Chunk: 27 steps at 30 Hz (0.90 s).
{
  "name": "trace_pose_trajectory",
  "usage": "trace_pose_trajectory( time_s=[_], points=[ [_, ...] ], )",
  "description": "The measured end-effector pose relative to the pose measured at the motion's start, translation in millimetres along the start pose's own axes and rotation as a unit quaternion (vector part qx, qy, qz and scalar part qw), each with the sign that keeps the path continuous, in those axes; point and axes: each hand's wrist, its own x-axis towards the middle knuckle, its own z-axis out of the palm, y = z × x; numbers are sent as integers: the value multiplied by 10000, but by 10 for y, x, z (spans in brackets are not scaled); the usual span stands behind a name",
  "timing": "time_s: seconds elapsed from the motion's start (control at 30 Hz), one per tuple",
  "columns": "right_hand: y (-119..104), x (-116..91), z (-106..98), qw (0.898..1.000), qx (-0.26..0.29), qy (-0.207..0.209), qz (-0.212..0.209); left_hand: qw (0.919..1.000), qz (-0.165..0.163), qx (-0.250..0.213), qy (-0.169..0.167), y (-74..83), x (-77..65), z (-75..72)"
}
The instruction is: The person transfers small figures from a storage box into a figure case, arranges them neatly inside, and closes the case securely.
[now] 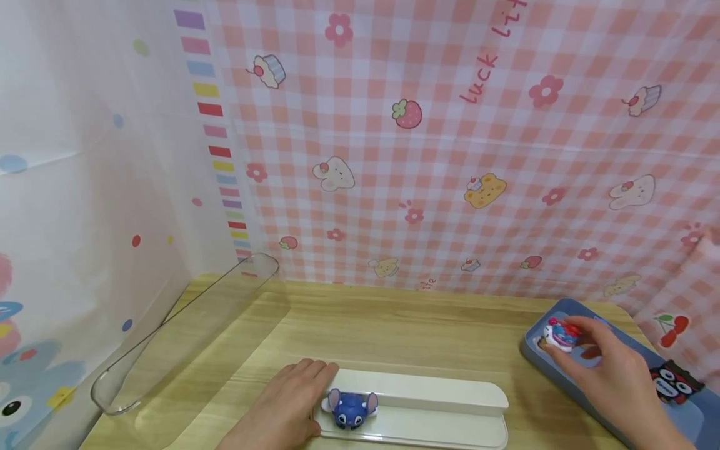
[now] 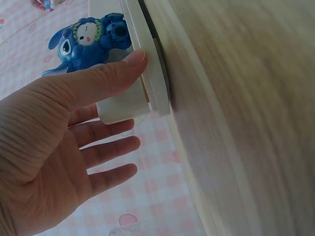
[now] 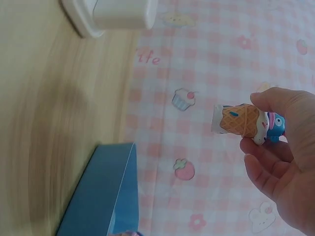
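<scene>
My right hand [image 1: 615, 369] pinches a small ice-cream-cone figurine [image 1: 561, 335] between thumb and fingers, over the far end of a blue tray [image 1: 585, 403]. Its brown waffle cone [image 3: 240, 120] and blue character top show in the right wrist view. At the left end of a white two-step display base [image 1: 433, 425], my left hand [image 1: 287, 403] grips the edge. The left thumb lies along the front and the fingers reach behind. A blue big-eared figurine [image 1: 351, 409] stands on that end of the base, beside the left thumb [image 2: 110, 81].
A clear plastic cover [image 1: 197, 337] stands on the wooden table [image 1: 405, 325] at the left. Inside the tray is a dark figurine with big round eyes [image 1: 675, 382]. A pink checked cloth [image 1: 427, 156] hangs behind the table, and a white patterned cloth [image 1: 95, 156] hangs left.
</scene>
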Motion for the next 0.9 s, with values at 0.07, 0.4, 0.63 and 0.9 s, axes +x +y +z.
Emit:
trace_pose_trajectory(
  time_s=[0.07,0.4,0.63,0.9],
  points=[
    [-41,3,6,9999,94,29,-95,10000,11,13,32,-3,0,-2],
    [-286,-1,106,9953,406,174,-857,10000,25,-12,38,-8,6,-8],
    [-447,-45,180,9935,463,18,-1035,10000,34,-79,-50,1,7,-3],
    [-644,-98,295,9906,701,-166,-1164,9997,-72,-110,-193,2,13,-9]
  ],
)
